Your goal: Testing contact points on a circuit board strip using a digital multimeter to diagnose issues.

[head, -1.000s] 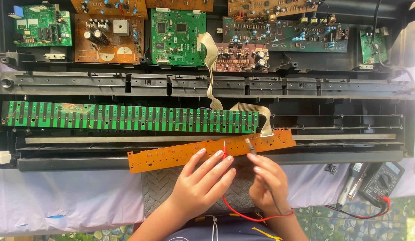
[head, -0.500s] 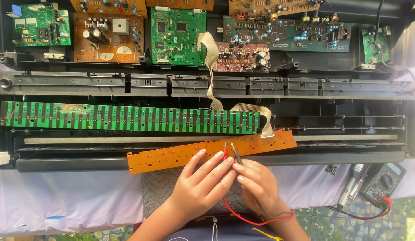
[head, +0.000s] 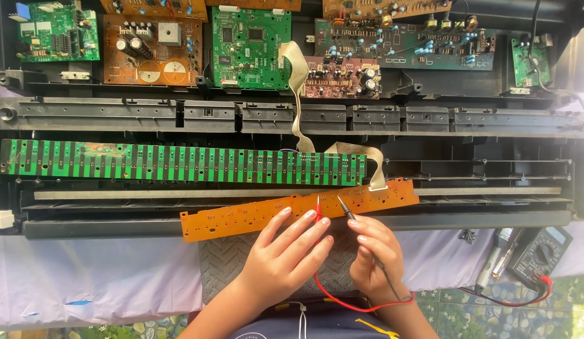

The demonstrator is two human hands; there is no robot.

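The right hand (head: 376, 257) has slid left, its black probe (head: 346, 207) now beside the red probe (head: 318, 206) gripped by the left hand (head: 285, 257) (both on the orange circuit board (head: 298, 207), lower centre).

- You've got a pale lavender cloth (head: 85, 282) covering the table, creased, evenly lit by soft daylight.
- A floral-patterned cover (head: 492, 314) shows at the bottom right edge, under the cloth.
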